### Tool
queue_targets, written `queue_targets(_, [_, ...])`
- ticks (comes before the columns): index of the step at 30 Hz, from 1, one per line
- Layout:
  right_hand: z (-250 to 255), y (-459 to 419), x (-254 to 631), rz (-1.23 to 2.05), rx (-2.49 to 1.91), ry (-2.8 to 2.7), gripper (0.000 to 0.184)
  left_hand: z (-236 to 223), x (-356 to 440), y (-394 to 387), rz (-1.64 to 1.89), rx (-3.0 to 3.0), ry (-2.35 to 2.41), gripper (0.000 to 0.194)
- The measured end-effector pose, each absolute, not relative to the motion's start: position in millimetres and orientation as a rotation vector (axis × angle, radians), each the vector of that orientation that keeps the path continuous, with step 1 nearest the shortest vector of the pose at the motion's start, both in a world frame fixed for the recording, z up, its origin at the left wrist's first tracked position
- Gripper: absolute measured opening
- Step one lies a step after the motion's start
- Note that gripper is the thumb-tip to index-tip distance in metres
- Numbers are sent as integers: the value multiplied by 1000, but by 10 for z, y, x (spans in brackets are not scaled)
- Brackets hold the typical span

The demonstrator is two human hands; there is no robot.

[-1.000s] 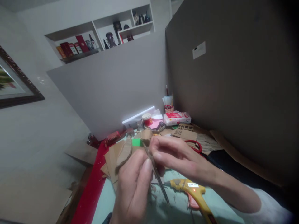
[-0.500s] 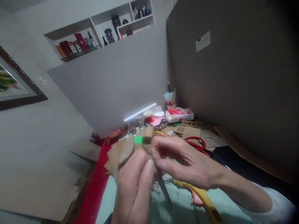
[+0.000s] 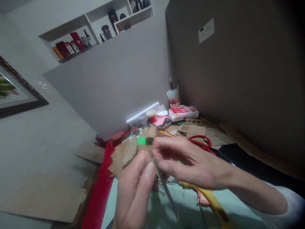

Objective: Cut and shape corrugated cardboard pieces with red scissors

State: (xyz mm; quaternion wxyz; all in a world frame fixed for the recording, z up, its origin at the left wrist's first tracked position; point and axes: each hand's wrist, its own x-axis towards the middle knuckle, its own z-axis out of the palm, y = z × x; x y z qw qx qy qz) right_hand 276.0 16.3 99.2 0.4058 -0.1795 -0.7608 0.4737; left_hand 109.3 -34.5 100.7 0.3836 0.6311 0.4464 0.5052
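My left hand [image 3: 134, 189] is closed, its thumb pressed against a long thin dark strip [image 3: 168, 192] that slants down to the right. Whether the strip is cardboard seen edge-on or a slim tool, I cannot tell. My right hand [image 3: 188, 162] is curled, thumb and fingertips pinched at the strip's upper part, close to the left thumb. Just behind the left knuckles is a rounded corrugated cardboard piece [image 3: 130, 152]; the hand hides its lower end, so I cannot tell if it is held. A small cardboard roll [image 3: 151, 132] lies beyond both hands.
Under my right wrist lies a yellow-handled tool [image 3: 213, 203]. Red-handled scissors [image 3: 202, 141] lie to the right, by printed cardboard [image 3: 193, 129]. Further back are a paper cup [image 3: 152, 117], a wipes pack [image 3: 183, 113] and a pen holder [image 3: 174, 103]. Grey panels [image 3: 114, 82] stand behind.
The view has shifted slightly. The strip between my hands has turned a little and shows narrower at its upper end. Both hands keep nearly the same hold.
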Motion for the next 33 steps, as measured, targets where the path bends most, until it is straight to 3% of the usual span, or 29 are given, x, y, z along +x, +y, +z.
queue_targets(12, [1093, 51, 2751, 959, -688, -1990, 18, 873, 1102, -306, 1365, 1741, 1095, 25])
queue_targets(22, [1076, 13, 2747, 783, -738, -2053, 21, 882, 1131, -277, 1398, 1988, 1202, 35])
queue_targets(33, [1080, 49, 2759, 840, -682, -2047, 20, 805, 1103, -251, 1501, 1875, 1096, 33])
